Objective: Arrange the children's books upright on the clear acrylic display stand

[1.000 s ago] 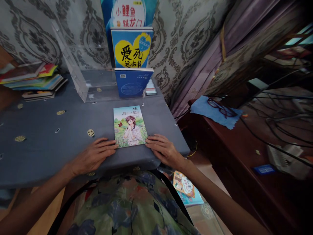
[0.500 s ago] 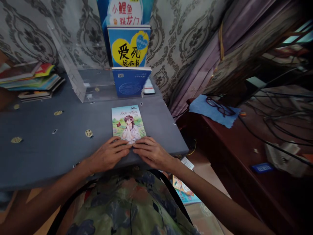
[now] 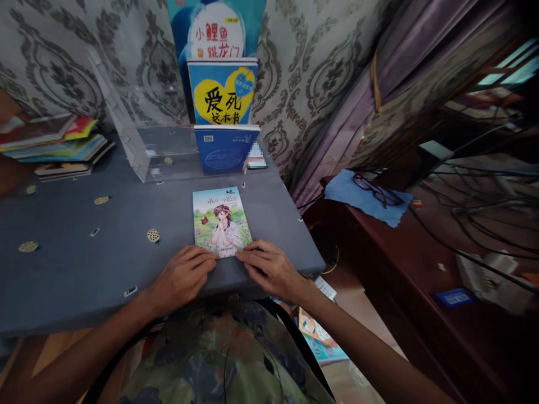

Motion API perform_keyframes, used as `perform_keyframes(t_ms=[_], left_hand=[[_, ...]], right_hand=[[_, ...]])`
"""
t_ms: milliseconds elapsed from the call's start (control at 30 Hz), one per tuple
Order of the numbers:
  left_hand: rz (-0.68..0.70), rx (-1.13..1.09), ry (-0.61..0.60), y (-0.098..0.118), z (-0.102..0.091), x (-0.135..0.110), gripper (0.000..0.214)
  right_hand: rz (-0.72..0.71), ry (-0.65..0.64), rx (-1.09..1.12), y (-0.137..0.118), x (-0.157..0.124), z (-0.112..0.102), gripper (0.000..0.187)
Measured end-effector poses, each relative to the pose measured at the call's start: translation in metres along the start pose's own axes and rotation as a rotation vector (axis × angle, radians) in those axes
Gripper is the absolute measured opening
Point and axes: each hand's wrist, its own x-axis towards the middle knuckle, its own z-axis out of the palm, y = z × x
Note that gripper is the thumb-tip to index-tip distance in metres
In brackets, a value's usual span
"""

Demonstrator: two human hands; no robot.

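Pastel illustrated paperback book (image 3: 221, 219) flat on grey yellow-motif tablecloth (image 3: 126, 224), left hand (image 3: 187, 275) and right hand (image 3: 273, 269) touching its near edge, fingers bent, whether gripping unclear, grey damask-patterned wallpaper (image 3: 295, 73), mauve fabric curtain (image 3: 337, 134)

**Worktop (image 3: 126, 224) was grey and patterned**

An illustrated book (image 3: 223, 221) lay flat on it, near edge between left grip (image 3: 187, 272) and right grip (image 3: 272, 268). A clear stand (image 3: 133, 154) stood beyond both, a blurred triangular object (image 3: 256, 156) beyond the right, and a book pile (image 3: 63, 145) well beyond and leftward of the left.
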Motion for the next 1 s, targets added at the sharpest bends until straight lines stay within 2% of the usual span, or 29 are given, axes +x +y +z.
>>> perform_keyframes(t_ms=[200, 333, 533, 700, 833, 1000], left_hand=[[-0.108, 0.011, 0.050, -0.009, -0.004, -0.012, 0.036], [-0.139, 0.083, 0.108, -0.016, -0.004, -0.011, 0.037], [-0.218, 0.139, 0.092, -0.033, 0.000, 0.001, 0.031], [-0.347, 0.158, 0.083, -0.050, 0.005, 0.016, 0.027], [-0.397, 0.217, 0.074, -0.059, 0.009, 0.027, 0.027], [-0.456, 0.361, 0.072, -0.059, 0.015, 0.037, 0.020]], right_hand=[[0.021, 0.079, 0.014, 0.008, -0.009, 0.000, 0.033], [0.098, 0.098, -0.035, 0.013, -0.005, -0.001, 0.032], [0.242, 0.026, -0.116, 0.025, 0.013, 0.000, 0.029], [0.392, -0.033, -0.188, 0.037, 0.035, 0.002, 0.025], [0.436, -0.065, -0.258, 0.045, 0.051, 0.004, 0.024], [0.481, -0.082, -0.295, 0.051, 0.064, 0.008, 0.021]])
